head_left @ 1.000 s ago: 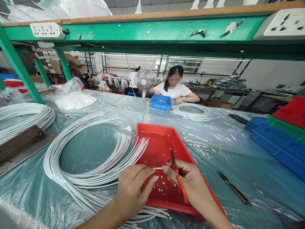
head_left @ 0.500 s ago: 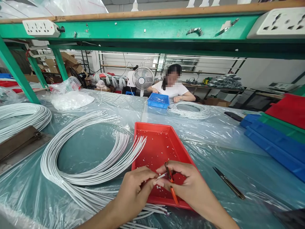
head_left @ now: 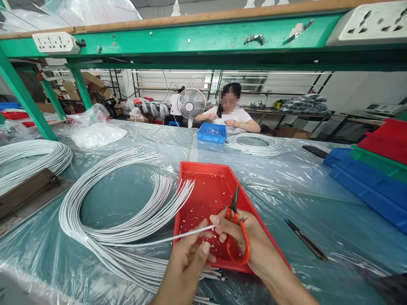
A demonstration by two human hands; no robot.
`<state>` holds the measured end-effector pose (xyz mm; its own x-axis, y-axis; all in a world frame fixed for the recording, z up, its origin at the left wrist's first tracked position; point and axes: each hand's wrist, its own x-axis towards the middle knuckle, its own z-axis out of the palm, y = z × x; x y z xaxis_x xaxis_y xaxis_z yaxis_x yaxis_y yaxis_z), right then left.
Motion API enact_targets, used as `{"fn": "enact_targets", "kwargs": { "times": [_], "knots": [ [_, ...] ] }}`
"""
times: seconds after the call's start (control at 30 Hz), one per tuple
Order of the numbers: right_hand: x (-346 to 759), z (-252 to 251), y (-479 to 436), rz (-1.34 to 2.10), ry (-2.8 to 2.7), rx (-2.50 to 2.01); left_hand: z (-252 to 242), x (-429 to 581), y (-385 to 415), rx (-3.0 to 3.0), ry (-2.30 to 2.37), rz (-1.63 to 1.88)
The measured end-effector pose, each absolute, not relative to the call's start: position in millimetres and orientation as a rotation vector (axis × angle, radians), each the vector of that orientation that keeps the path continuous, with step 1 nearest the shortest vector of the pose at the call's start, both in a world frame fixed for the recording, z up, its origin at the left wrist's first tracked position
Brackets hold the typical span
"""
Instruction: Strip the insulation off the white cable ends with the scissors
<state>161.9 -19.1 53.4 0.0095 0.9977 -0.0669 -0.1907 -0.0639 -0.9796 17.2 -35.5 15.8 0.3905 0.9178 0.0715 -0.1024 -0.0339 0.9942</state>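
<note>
My right hand [head_left: 256,243] carries scissors [head_left: 245,250] with orange handles, blades pointing up and away. Its thumb and forefinger also pinch the end of a single white cable [head_left: 187,234]. My left hand [head_left: 186,256] is open just under that cable, fingers apart and gripping nothing. Both hands are over the near part of a red tray [head_left: 197,199] strewn with small white scraps. To the left lies a large coil of white cables [head_left: 71,203], from which the single cable runs. Several cable ends rest over the tray's left rim.
Tweezers [head_left: 305,239] lie right of the tray. Stacked blue, green and red bins [head_left: 375,186] stand at the right. Another cable coil [head_left: 34,154] and a metal block [head_left: 27,192] are at left. Across the table, a person sits behind a blue tray [head_left: 211,133]. A green shelf beam [head_left: 178,42] spans above.
My left fingers have let go of the cable and spread. My right hand now pinches the cable end, and the scissors have swung round so their blades point upward. The person opposite has raised their hands.
</note>
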Motion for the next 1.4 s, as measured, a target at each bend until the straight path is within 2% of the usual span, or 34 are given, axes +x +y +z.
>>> {"fn": "enact_targets", "kwargs": {
  "times": [0.17, 0.27, 0.57, 0.9, 1.07, 1.4],
  "knots": [
    [152, 43, -26, 1.512, -0.817, -1.036, 27, 30, -25, 1.12, 0.817, 1.254],
    [149, 39, -31, 1.516, -0.836, -1.044, 35, 31, -20, 1.029, 0.748, 1.201],
    [159, 26, -36, 1.252, -1.292, -1.184, 39, 23, 11, 1.03, 0.706, 1.175],
    [162, 27, -55, 1.764, -1.332, -0.979, 36, 16, 12, 1.117, 0.675, 1.084],
    [161, 22, -58, 1.807, -1.36, -1.076, 34, 15, 11, 1.017, 0.64, 1.116],
    [160, 12, -62, 1.891, -1.295, -1.176, 25, 17, 13, 0.707, 0.403, 0.91]
  ]
}}
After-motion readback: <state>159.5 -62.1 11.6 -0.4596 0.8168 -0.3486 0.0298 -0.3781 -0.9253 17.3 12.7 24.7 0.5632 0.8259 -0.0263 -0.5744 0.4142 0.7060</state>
